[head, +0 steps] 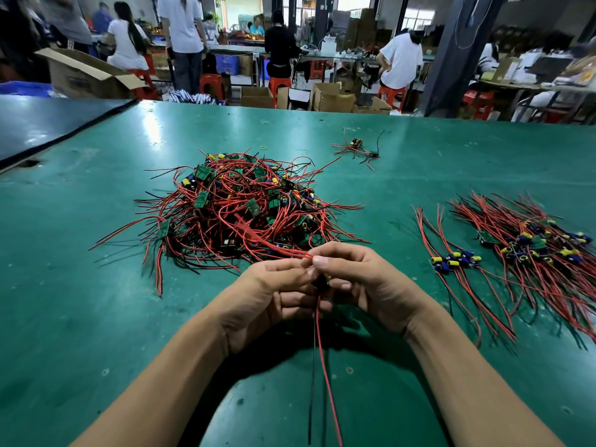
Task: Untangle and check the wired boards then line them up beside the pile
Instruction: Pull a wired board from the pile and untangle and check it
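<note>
Both our hands are closed on one small board (321,281), held just above the table (96,301) in front of us. Our left hand (274,287) curls its fingers under and round the board from one side, and our right hand (359,279) does the same from the other, so the board is mostly hidden and shows only as a dark bit between the fingers. Our thumbs meet just above it, right where a few red wires (285,250) come out. Those wires run away from us into the near edge of the pile (245,204). A long red wire (324,356) and a black wire (312,366) hang from the board down towards us, between our forearms.

The pile lies on the table beyond our hands, a loose heap of green boards tangled in red and black wire. To our right, well apart from it, the sorted boards (524,241) lie side by side with their wires all fanned the same way, a short row nearest us and a thicker bunch behind it. Further off, a small cluster (357,147) of wired boards lies alone, and a thin yellow rubber band (264,147) sits beyond the pile.

Across the room, people work at benches among cardboard boxes (332,98) and red stools (213,85).
</note>
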### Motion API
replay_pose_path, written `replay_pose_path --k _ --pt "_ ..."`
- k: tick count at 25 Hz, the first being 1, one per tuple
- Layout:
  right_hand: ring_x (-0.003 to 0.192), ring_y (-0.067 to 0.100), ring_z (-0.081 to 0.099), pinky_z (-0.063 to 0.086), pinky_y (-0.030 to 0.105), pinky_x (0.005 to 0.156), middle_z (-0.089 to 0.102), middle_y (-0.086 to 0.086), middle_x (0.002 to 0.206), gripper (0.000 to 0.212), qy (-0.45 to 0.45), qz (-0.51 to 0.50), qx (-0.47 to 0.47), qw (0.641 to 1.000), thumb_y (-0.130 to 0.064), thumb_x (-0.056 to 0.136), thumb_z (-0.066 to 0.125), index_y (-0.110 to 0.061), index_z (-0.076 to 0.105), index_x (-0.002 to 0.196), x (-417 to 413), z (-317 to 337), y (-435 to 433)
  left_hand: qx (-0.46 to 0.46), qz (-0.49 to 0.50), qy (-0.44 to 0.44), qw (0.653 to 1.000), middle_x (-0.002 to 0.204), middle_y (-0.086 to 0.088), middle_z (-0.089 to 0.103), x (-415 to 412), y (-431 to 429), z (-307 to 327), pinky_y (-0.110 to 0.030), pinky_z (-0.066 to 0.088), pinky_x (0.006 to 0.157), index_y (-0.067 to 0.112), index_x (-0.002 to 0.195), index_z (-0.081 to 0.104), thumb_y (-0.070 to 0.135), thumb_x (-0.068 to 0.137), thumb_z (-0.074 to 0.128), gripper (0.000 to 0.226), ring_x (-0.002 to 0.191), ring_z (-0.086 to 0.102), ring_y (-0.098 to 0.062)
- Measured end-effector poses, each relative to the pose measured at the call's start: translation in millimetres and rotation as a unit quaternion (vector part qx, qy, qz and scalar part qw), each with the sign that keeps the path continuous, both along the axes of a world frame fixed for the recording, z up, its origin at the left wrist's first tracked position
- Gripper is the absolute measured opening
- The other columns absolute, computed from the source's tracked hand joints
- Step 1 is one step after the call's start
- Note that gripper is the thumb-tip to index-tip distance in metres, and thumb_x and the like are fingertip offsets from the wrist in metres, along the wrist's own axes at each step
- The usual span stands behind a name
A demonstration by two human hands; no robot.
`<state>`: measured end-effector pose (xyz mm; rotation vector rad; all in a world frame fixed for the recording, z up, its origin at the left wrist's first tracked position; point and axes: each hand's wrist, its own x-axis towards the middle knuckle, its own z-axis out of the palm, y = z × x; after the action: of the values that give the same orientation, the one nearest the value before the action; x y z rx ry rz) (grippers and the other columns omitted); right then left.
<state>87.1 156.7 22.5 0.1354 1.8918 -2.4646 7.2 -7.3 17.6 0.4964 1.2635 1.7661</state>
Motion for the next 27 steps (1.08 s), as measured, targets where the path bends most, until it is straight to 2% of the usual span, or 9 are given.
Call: replay_pose_path --k 2,5,9,13,16,18,20,25,27 --pt "0.064 0.008 0.049 0.045 0.022 0.061 0.064 0.001 0.082 0.031 0.004 -0.009 0.031 0.999 -0.033 0.063 0.089 -0.021 0.077 0.089 -0.1 -1.0 0.8 -0.012 0.008 -0.001 1.000 0.095 -0.021 0.071 0.4 1.2 -1.0 -0.032 0.059 0.072 -0.003 0.108 0.068 0.013 0.073 0.071 0.039 0.069 0.071 -0.025" --pt "0.062 0.010 0.054 0.047 0.024 0.058 0.064 0.000 0.076 0.019 0.005 -0.044 0.009 0.999 -0.028 0.068 0.087 -0.022 0.076 0.082 -3.2 -1.2 -0.1 -0.014 0.009 -0.022 1.000 0.093 -0.019 0.072 1.3 1.4 0.6 -0.032 0.060 0.070 0.005 0.099 0.075 0.010 0.075 0.069 0.025 0.070 0.072 -0.026" --pt "0.054 0.010 0.039 0.030 0.026 0.054 0.057 -0.005 0.065 0.018 -0.014 -0.118 -0.010 0.993 -0.030 0.064 0.088 -0.025 0.072 0.073 -8.6 -1.1 -0.9 -0.014 0.008 -0.043 0.999 0.095 -0.024 0.072 -0.5 -0.5 2.0 -0.034 0.061 0.071 0.005 0.102 0.074 0.006 0.075 0.066 0.028 0.076 0.073 -0.031" --pt "0.049 0.008 0.041 0.037 0.017 0.047 0.057 -0.005 0.065 0.010 0.002 -0.140 -0.037 0.990 -0.028 0.067 0.082 -0.027 0.072 0.070 -10.1 -1.0 -2.9 -0.005 -0.009 -0.034 0.999 0.096 -0.021 0.073 0.1 0.4 3.2 -0.037 0.060 0.076 0.010 0.097 0.076 0.008 0.075 0.063 0.026 0.081 0.073 -0.032" --pt "0.057 0.014 0.045 0.037 0.028 0.055 0.057 0.002 0.070 0.019 -0.001 -0.130 -0.013 0.991 -0.025 0.067 0.087 -0.025 0.069 0.074 -9.9 -3.4 -2.1 -0.012 0.012 -0.034 0.999 0.091 -0.020 0.074 2.0 2.3 4.1 -0.037 0.061 0.073 0.011 0.083 0.077 0.019 0.077 0.061 0.018 0.079 0.073 -0.032" --pt "0.060 0.014 0.047 0.034 0.030 0.059 0.059 0.003 0.073 0.021 0.008 -0.117 0.014 0.993 -0.026 0.066 0.086 -0.023 0.068 0.075 -8.5 -3.6 -0.7 -0.033 0.041 0.014 0.999 0.089 -0.022 0.073 3.9 2.9 1.5 -0.032 0.060 0.065 0.010 0.084 0.073 0.021 0.081 0.064 0.014 0.075 0.073 -0.034" --pt "0.058 0.011 0.048 0.035 0.025 0.057 0.062 0.000 0.070 0.017 0.019 -0.093 0.039 0.995 -0.023 0.069 0.085 -0.023 0.069 0.074 -7.1 -3.5 -0.5 -0.050 0.047 0.073 0.995 0.087 -0.023 0.073 7.3 3.8 -0.5 -0.029 0.058 0.061 0.011 0.086 0.070 0.011 0.088 0.062 0.008 0.072 0.073 -0.033" --pt "0.069 0.014 0.055 0.039 0.033 0.069 0.064 0.000 0.075 0.019 0.029 -0.069 0.048 0.996 -0.022 0.069 0.087 -0.024 0.070 0.077 -5.6 -5.0 0.8 -0.049 0.078 0.167 0.982 0.091 -0.025 0.071 10.0 5.4 -4.9 -0.038 0.054 0.073 0.003 0.092 0.074 0.007 0.091 0.062 0.012 0.078 0.067 -0.027" --pt "0.073 0.015 0.056 0.041 0.035 0.067 0.065 0.001 0.080 0.023 0.030 -0.058 0.057 0.996 -0.022 0.068 0.089 -0.023 0.071 0.083 -4.2 -4.5 2.8 -0.038 0.076 0.164 0.983 0.084 -0.018 0.073 11.4 5.3 -4.8 -0.034 0.054 0.069 0.003 0.092 0.074 0.006 0.091 0.062 0.013 0.073 0.068 -0.023"
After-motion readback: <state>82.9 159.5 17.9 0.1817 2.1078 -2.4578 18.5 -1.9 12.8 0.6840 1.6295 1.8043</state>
